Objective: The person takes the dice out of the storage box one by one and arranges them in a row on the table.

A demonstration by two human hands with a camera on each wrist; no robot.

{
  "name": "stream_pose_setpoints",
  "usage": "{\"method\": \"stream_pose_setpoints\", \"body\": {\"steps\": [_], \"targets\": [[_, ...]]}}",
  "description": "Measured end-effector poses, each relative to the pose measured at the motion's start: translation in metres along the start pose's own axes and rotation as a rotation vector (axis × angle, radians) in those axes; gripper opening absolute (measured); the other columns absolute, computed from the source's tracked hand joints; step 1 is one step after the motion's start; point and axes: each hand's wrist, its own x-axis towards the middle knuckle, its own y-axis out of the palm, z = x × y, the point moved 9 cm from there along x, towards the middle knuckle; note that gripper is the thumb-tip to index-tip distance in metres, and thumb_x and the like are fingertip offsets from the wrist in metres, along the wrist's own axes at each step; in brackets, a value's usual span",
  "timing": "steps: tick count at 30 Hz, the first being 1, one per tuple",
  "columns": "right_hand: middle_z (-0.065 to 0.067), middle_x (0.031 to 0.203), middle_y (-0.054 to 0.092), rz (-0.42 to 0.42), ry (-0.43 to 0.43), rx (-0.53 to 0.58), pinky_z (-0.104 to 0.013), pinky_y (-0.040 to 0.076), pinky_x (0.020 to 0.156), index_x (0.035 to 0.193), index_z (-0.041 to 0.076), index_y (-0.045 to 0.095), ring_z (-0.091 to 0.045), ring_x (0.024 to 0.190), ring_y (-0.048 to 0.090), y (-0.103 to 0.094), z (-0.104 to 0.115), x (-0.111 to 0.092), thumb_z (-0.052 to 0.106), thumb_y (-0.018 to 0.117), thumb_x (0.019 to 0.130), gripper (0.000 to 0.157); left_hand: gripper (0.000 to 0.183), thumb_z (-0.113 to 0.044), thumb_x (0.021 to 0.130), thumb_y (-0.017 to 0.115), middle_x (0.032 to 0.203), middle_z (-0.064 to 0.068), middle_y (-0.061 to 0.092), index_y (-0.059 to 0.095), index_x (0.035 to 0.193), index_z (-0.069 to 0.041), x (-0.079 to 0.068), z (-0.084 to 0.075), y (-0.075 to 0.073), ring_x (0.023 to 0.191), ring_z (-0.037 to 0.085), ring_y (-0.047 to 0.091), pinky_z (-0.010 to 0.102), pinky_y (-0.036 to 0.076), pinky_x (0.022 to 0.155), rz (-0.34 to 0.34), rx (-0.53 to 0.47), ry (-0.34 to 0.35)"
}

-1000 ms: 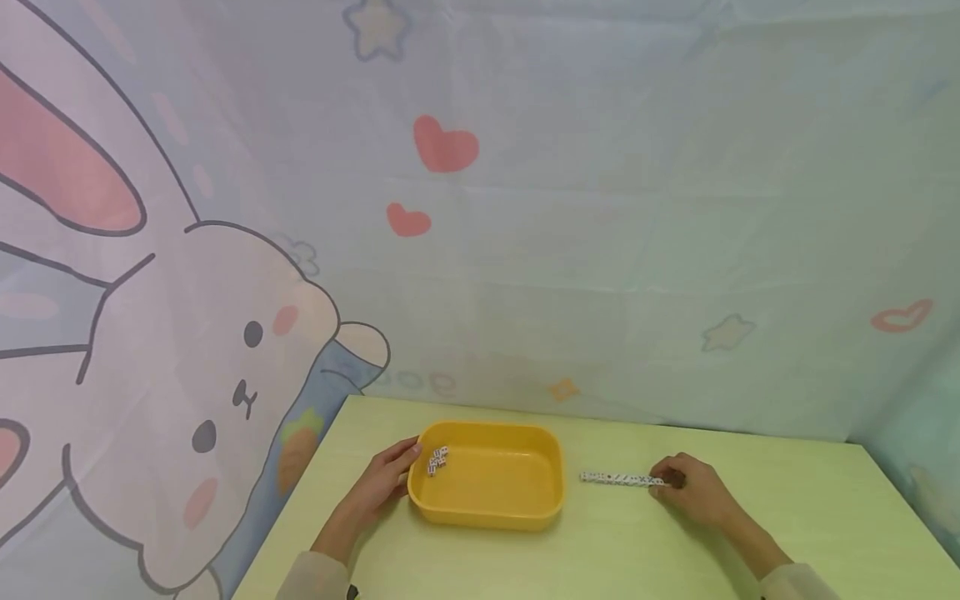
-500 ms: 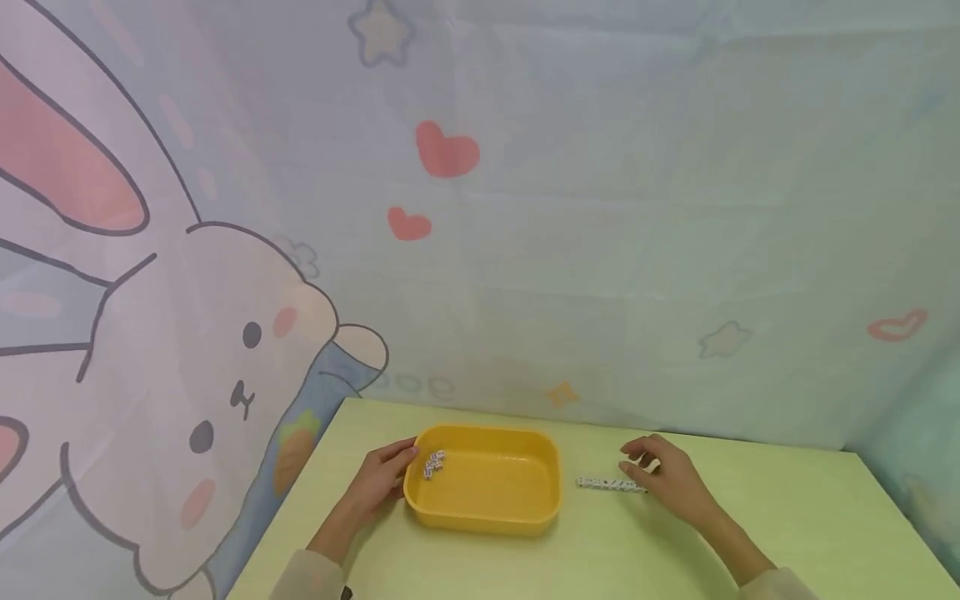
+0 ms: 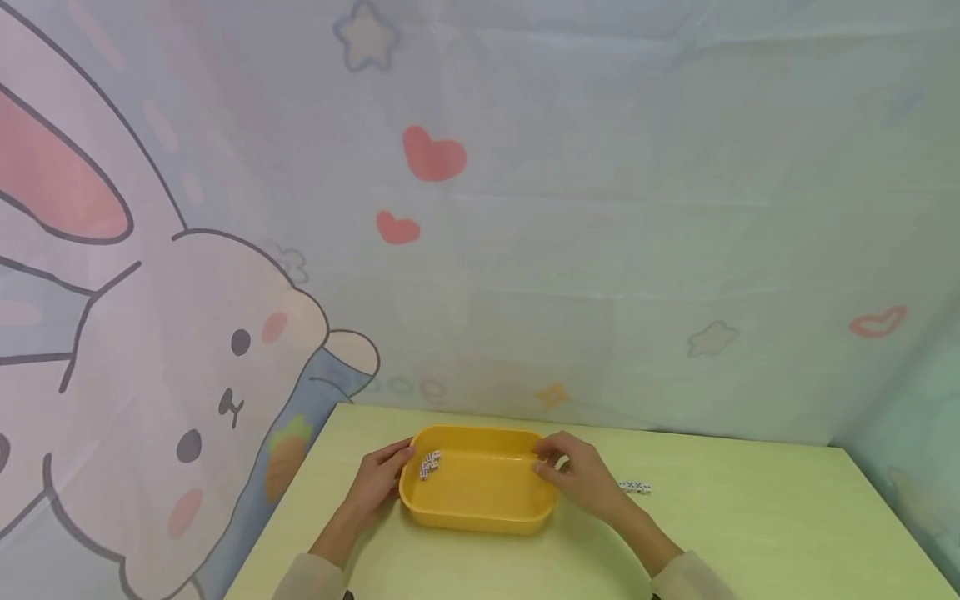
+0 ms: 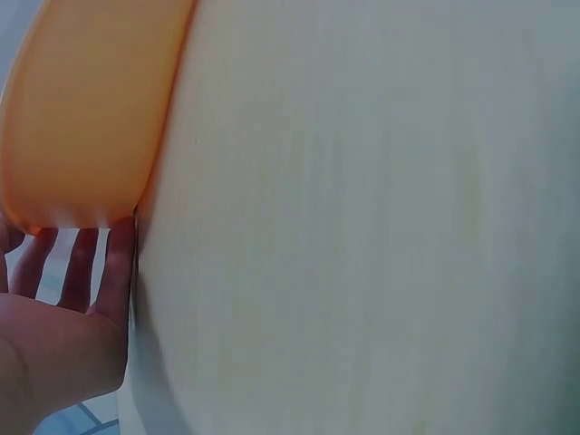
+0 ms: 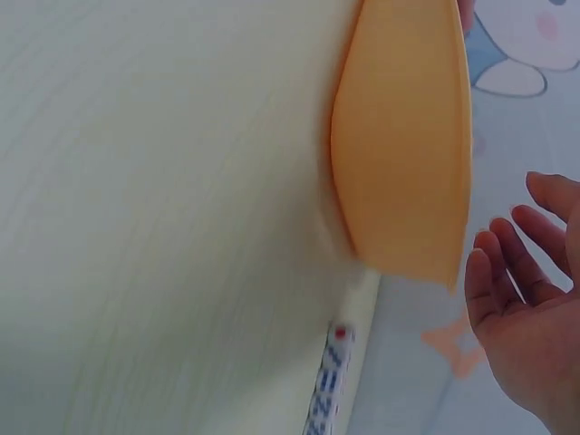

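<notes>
A yellow plastic tray point(image 3: 480, 522) rests on the table, several small white dice point(image 3: 430, 464) clustered at its left end inside. My left hand point(image 3: 372, 482) holds that end, a digit over the rim and straight fingers point(image 4: 118, 263) against the outer wall. Over the tray's right end is my right hand point(image 3: 585, 479), thumb and fingertips apart. In the right wrist view its fingers point(image 5: 497, 272) are loosely bent beside the tray wall, with nothing visible between them. A straight row of dice point(image 3: 635, 487) lies on the table to the right, partly hidden behind that hand.
The pale yellow-green table point(image 3: 750, 517) backs onto a hanging cloth point(image 3: 600, 208) printed with a rabbit, hearts and stars. The tray stands near the table's back edge. The cloth continues along the right side.
My right hand has moved left from the right end of the dice row, passing over the row to the tray's right end. The left hand stays at the tray; the view has shifted slightly.
</notes>
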Motion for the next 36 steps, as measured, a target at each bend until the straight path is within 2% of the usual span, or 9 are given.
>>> {"method": "stream_pose_setpoints", "body": {"steps": [5,12,14,19,22,26,29,36], "targets": [[-0.015,0.109,0.072,0.024,-0.031,0.055,-0.028,0.059,0.076,0.115,0.004,0.073,-0.017,0.093,0.067,0.032,0.011,0.015,0.017,0.075,0.101,0.019,0.049,-0.031,0.107,0.066,0.141,0.020,0.065,0.061,0.148,-0.004,0.001,0.004,0.000,0.107,0.024,0.072,0.033,0.064,0.076,0.009,-0.010,-0.011],[-0.014,0.111,0.072,0.042,-0.005,0.065,-0.026,0.059,0.079,0.120,-0.001,0.072,-0.023,0.096,0.067,0.071,0.015,0.037,0.018,0.075,0.100,0.027,0.053,-0.033,0.108,0.065,0.149,0.022,0.059,0.058,0.151,-0.004,0.003,0.002,0.005,0.122,0.030,0.067,0.038,0.063,0.087,0.051,-0.039,-0.010],[-0.015,0.115,0.072,0.057,0.019,0.074,-0.029,0.058,0.083,0.123,0.000,0.072,-0.027,0.101,0.067,0.082,0.015,0.043,0.019,0.076,0.101,0.030,0.053,-0.033,0.108,0.065,0.149,0.022,0.059,0.058,0.152,-0.004,0.003,0.002,0.006,0.123,0.030,0.066,0.038,0.063,0.087,0.050,-0.039,-0.014],[-0.017,0.120,0.069,0.092,0.083,0.097,-0.047,0.055,0.095,0.124,-0.003,0.070,-0.034,0.110,0.063,0.114,0.015,0.058,0.017,0.077,0.099,0.034,0.054,-0.034,0.108,0.065,0.149,0.022,0.059,0.057,0.152,-0.004,0.002,0.003,0.006,0.122,0.030,0.066,0.039,0.063,0.086,0.041,-0.040,-0.021],[-0.018,0.118,0.069,0.108,0.086,0.065,-0.047,0.053,0.096,0.122,-0.005,0.071,-0.035,0.109,0.062,0.132,0.012,0.065,0.015,0.079,0.096,0.033,0.054,-0.034,0.108,0.065,0.148,0.022,0.060,0.057,0.152,-0.004,0.001,0.005,0.006,0.121,0.030,0.066,0.039,0.063,0.087,0.047,-0.050,-0.025],[-0.017,0.112,0.068,0.142,0.023,-0.029,-0.041,0.053,0.094,0.117,-0.006,0.073,-0.031,0.102,0.062,0.148,0.014,0.073,0.011,0.081,0.091,0.032,0.054,-0.034,0.108,0.065,0.146,0.020,0.061,0.057,0.152,-0.004,0.001,0.007,0.006,0.120,0.028,0.066,0.038,0.063,0.088,0.052,-0.059,-0.025],[-0.016,0.109,0.067,0.170,-0.022,-0.095,-0.040,0.053,0.093,0.114,-0.006,0.073,-0.025,0.097,0.061,0.155,0.015,0.078,0.010,0.084,0.087,0.033,0.054,-0.035,0.107,0.066,0.145,0.019,0.062,0.058,0.151,-0.006,0.002,0.008,0.006,0.120,0.028,0.066,0.037,0.063,0.088,0.049,-0.060,-0.023],[-0.009,0.113,0.064,0.221,-0.027,-0.190,-0.038,0.053,0.096,0.121,-0.001,0.073,-0.019,0.099,0.058,0.164,0.004,0.082,0.019,0.082,0.089,0.039,0.056,-0.036,0.107,0.067,0.147,0.020,0.060,0.057,0.152,-0.005,0.006,0.006,0.006,0.124,0.030,0.064,0.038,0.062,0.090,0.056,-0.069,-0.010]]}}
